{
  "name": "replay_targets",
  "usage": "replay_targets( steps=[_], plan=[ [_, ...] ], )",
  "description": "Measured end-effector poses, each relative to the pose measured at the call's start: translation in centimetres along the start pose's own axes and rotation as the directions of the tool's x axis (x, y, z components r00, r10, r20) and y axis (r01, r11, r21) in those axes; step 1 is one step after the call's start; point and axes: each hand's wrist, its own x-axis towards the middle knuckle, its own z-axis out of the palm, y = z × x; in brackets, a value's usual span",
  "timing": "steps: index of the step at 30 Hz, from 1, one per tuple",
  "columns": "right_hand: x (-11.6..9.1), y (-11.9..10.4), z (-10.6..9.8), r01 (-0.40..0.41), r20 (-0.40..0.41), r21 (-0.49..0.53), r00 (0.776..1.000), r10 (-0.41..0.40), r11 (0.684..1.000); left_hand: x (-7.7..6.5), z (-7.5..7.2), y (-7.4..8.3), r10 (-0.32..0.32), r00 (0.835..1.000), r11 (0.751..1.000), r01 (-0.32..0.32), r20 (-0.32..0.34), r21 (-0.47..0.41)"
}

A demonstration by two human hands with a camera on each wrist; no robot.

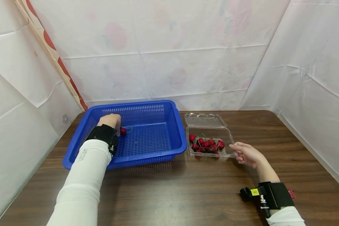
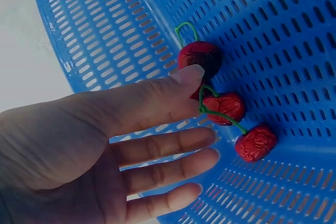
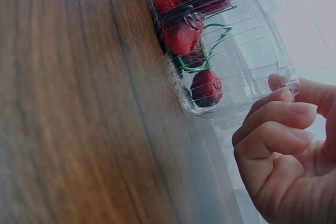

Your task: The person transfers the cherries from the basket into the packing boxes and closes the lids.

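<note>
My left hand (image 1: 110,121) reaches into the blue basket (image 1: 147,158), with its thumb and forefinger at a dark red cherry (image 2: 212,61). The thumb covers part of this cherry, and the grip behind it is partly hidden. Beside the fingertips lie two wrinkled red cherries, one (image 2: 227,109) with a looped green stem and another (image 2: 255,143) lower. On the right, my right hand (image 1: 248,153) pinches the near right corner of a clear plastic clamshell box (image 1: 229,138) between thumb and forefinger. Several red cherries (image 1: 206,143) sit in the box, whose lid (image 1: 205,120) is folded back.
Both containers stand side by side on a dark wooden table (image 1: 169,194), the basket's right rim close to the box. White sheeting (image 1: 164,56) hangs behind the table and along both sides.
</note>
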Motion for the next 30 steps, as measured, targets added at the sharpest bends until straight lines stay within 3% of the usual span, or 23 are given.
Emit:
replay_targets(
  steps=[9,21,30],
  plan=[
    [0.0,0.1,0.0,-0.004,-0.004,-0.003,1.000,0.004,1.000,1.1,0.6,-0.4,0.004,0.999,0.999,-0.003,0.032,-0.037],
    [-0.1,0.1,0.4,0.000,0.007,0.009,1.000,0.000,1.000,-0.1,1.3,0.0,-0.037,0.999,0.999,0.038,0.030,-0.029],
    [0.0,0.0,0.2,-0.007,-0.003,0.018,1.000,0.007,1.000,-0.5,1.2,-0.3,-0.027,0.999,0.999,0.028,0.021,-0.024]
  ],
)
